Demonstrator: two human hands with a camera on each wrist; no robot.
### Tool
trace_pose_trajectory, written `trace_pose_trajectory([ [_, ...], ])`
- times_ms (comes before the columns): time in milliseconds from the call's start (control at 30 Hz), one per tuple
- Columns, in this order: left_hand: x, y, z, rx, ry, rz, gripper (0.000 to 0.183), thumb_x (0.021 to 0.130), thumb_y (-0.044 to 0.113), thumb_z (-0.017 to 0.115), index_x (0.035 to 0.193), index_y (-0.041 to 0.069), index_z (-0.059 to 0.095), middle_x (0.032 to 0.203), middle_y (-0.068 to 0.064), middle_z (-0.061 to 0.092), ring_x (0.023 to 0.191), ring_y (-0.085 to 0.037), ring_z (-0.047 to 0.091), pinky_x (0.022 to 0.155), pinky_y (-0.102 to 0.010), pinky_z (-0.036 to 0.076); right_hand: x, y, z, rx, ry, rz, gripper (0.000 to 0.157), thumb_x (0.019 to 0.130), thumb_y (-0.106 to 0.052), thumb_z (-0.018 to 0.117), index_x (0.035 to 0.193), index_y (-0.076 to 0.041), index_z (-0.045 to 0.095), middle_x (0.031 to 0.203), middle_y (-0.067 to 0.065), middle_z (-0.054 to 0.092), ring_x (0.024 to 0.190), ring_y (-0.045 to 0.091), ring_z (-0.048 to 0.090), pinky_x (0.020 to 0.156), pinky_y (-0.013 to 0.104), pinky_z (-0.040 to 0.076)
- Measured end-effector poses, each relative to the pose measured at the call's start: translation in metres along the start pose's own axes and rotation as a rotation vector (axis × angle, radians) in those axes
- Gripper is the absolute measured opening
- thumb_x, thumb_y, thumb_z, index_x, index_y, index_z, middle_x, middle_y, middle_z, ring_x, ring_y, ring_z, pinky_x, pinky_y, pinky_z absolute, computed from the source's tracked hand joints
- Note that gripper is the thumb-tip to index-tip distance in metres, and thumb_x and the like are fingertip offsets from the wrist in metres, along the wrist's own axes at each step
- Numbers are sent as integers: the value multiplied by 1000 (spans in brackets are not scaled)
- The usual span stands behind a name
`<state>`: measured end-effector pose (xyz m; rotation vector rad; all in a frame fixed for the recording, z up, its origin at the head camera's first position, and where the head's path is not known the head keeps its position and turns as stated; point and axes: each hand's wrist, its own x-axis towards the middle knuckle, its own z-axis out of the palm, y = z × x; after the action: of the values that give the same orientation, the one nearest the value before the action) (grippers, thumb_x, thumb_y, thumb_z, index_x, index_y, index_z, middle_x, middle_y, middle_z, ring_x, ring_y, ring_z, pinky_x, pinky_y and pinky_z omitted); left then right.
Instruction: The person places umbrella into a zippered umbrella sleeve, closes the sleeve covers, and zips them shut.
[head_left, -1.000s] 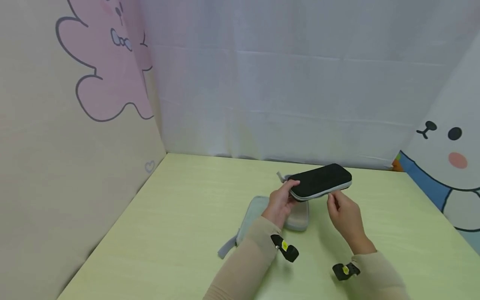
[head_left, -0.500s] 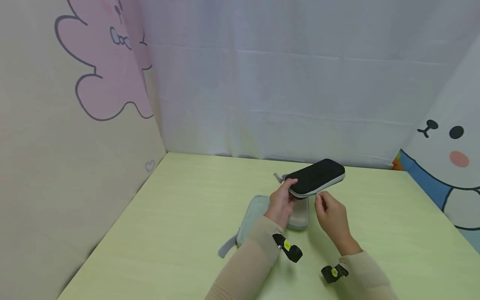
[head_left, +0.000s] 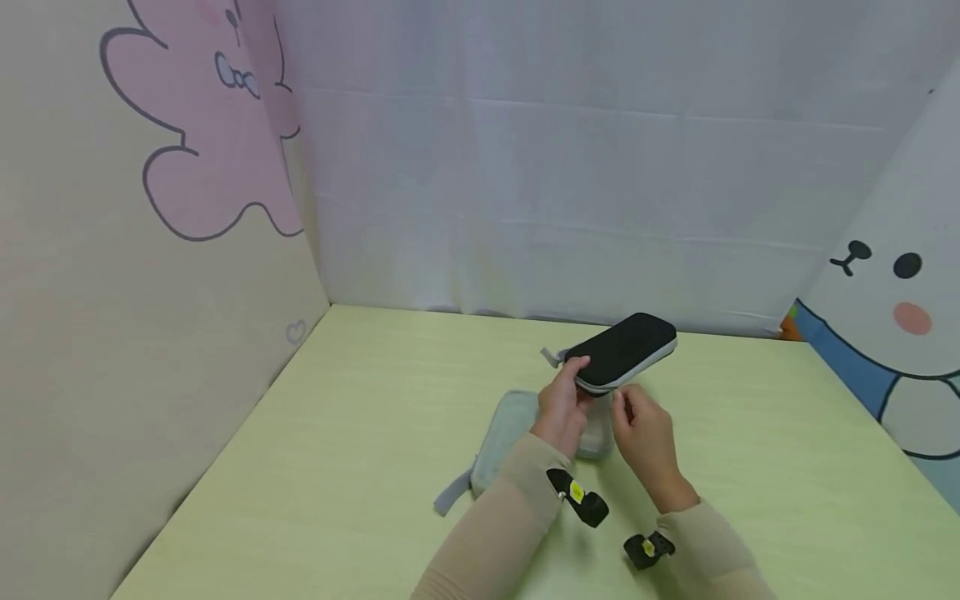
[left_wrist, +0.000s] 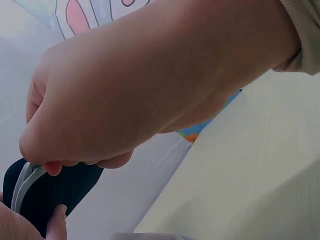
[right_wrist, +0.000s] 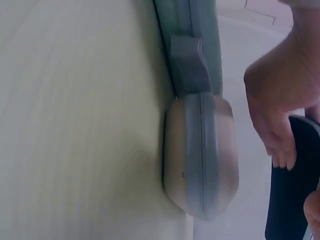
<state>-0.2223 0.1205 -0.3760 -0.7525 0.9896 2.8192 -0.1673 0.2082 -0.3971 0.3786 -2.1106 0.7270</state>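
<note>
A black zippered case with a grey zip edge is held up over the table, tilted with its far end to the right. My left hand grips its near left end, thumb on top and fingers beneath. At the zip along the front edge, the curled fingers of my right hand pinch; whatever small part they hold is hidden by the fingertips. In the left wrist view the right hand covers much of the case. A grey strap sticks out at the case's left end.
On the table below lie a pale green case with a grey strap and a beige case, both partly hidden by the left arm and hand. A white curtain hangs behind the table.
My right hand has slid leftward along the case's zip edge, nearer to the left hand. The black case has shifted slightly left and its far end has swung up and back.
</note>
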Motion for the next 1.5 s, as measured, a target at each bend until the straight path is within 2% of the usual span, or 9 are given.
trace_pose_trajectory([
  [167,0,1,-1,-6,14,6,28,66,6,77,90,-4,67,76,-8,67,63,-15,62,61,-27,50,-1,-5,5,-30,1,-42,11,79,9,59,74,0,53,58,-1,39,50,11,35,43,28,32],
  [300,-2,3,0,-26,-77,-47,31,71,5,72,99,-6,64,82,-11,67,71,-18,63,69,-30,51,1,-3,2,22,46,83,10,83,7,56,75,1,54,57,-1,39,50,10,35,44,24,30],
  [467,-2,7,-6,9,-318,-275,37,76,1,59,113,-5,55,96,-17,61,90,-26,60,88,-40,45,11,9,-13,83,117,281,15,90,0,50,76,1,55,57,-1,40,49,6,34,45,19,26],
  [567,-1,12,-12,89,-422,-427,33,79,0,54,112,-3,53,102,-17,59,96,-26,57,90,-41,43,17,18,-24,87,110,287,16,91,-2,50,78,2,56,57,0,43,48,5,34,45,19,27],
  [633,0,16,-15,154,-449,-467,28,81,3,56,109,-1,55,100,-13,60,93,-22,57,84,-35,47,19,23,-30,91,76,251,15,91,-1,51,78,2,57,58,0,44,48,5,35,45,19,28],
  [767,3,22,-17,198,-452,-459,26,83,11,62,106,1,56,97,-8,62,86,-16,58,71,-25,48,19,33,-38,110,-3,139,12,88,4,54,77,1,57,57,-3,42,46,4,33,43,19,27],
  [1000,7,22,-15,167,-339,-363,41,77,12,69,115,1,56,101,-12,63,90,-20,61,83,-30,48,17,36,-39,117,-114,-83,12,82,10,55,78,-1,56,59,-8,39,47,2,31,43,16,28],
  [1367,11,18,-14,148,-291,-269,32,77,11,68,105,0,59,95,-8,64,83,-16,60,79,-27,47,12,18,-30,88,-168,-231,10,80,8,55,79,-2,56,63,-9,39,53,2,33,46,15,29],
  [1500,11,18,-14,148,-307,-267,23,78,11,66,98,2,60,90,-6,64,80,-14,59,76,-25,46,12,16,-27,85,-121,-178,11,79,10,56,78,-1,56,62,-9,39,52,2,32,46,15,28],
])
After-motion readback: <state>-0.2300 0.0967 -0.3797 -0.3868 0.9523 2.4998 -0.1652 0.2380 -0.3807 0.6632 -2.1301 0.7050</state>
